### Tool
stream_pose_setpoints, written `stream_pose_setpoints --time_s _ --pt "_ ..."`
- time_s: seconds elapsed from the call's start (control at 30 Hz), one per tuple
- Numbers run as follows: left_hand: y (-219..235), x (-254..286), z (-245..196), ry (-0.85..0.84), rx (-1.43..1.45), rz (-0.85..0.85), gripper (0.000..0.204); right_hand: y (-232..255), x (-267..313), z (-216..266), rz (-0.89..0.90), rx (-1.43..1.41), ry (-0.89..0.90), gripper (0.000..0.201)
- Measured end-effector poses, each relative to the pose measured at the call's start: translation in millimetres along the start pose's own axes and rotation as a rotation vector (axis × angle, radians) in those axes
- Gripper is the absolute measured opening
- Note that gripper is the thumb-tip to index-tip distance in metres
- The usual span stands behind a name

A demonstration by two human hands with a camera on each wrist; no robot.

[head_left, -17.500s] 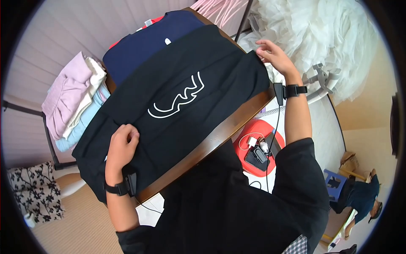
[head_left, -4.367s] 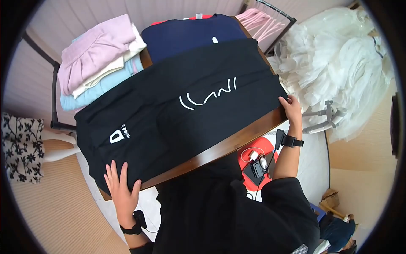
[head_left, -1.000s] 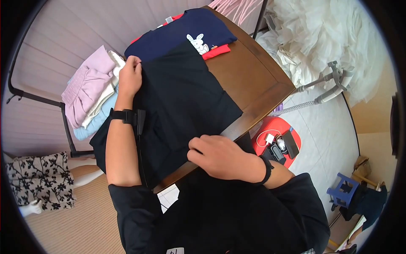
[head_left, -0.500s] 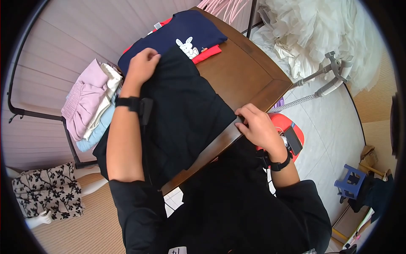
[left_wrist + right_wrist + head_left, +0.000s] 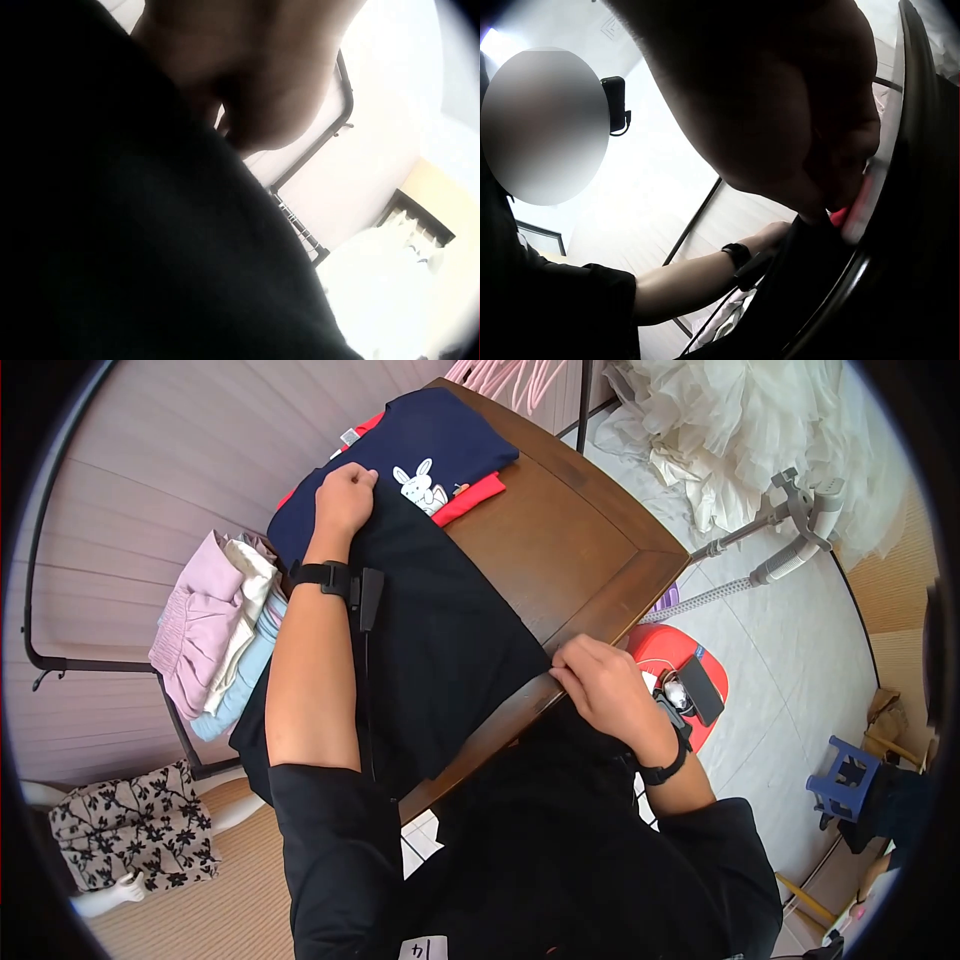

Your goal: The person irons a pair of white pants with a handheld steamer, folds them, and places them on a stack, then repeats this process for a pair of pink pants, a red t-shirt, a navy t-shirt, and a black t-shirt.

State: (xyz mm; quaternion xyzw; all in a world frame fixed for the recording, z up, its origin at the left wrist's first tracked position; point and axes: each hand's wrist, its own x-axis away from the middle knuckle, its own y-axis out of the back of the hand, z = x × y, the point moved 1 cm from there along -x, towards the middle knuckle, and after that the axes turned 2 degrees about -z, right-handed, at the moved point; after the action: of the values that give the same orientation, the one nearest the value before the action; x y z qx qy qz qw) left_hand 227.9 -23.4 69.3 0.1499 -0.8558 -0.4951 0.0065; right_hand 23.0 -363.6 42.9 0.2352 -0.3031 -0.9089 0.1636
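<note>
A black shirt [image 5: 450, 630] lies folded over the left part of the wooden table, overlapping a navy T-shirt [image 5: 450, 435] with a white rabbit print. At the far edge of the black shirt, my left hand [image 5: 345, 500] pinches the cloth with curled fingers. My right hand [image 5: 605, 685] grips the shirt's near right corner, by the table's front edge. In the left wrist view the dark cloth [image 5: 150, 225] fills much of the picture below the left hand [image 5: 255, 75]. The right wrist view has the right hand [image 5: 780, 112] with its fingertips on the cloth.
Folded pink, cream and light blue clothes [image 5: 195, 630] are stacked left of the table [image 5: 570, 550]. A red stool [image 5: 665, 645] holding small devices stands near the front edge. Beyond the right side are a grey metal stand [image 5: 790, 525] and a white tulle dress [image 5: 720, 430].
The left hand has moved the far edge of the black shirt farther over the navy T-shirt. The right hand has gone right to the near corner and taken hold there; the printed front is folded out of sight.
</note>
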Motion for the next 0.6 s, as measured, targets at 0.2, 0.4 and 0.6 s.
stream_pose_setpoints --time_s 0.2,0.4,0.6 --pt "-5 -12 19 0.065 -0.064 -0.208 0.026 -7 23 -1 0.0 -0.056 -0.037 0.01" --pt "-10 -4 20 -0.031 0.029 -0.177 0.023 -9 13 -1 -0.104 0.067 -0.072 0.013" --pt "56 86 -28 -0.263 0.001 -0.127 0.022 -9 2 5 -0.024 0.118 -0.17 0.031"
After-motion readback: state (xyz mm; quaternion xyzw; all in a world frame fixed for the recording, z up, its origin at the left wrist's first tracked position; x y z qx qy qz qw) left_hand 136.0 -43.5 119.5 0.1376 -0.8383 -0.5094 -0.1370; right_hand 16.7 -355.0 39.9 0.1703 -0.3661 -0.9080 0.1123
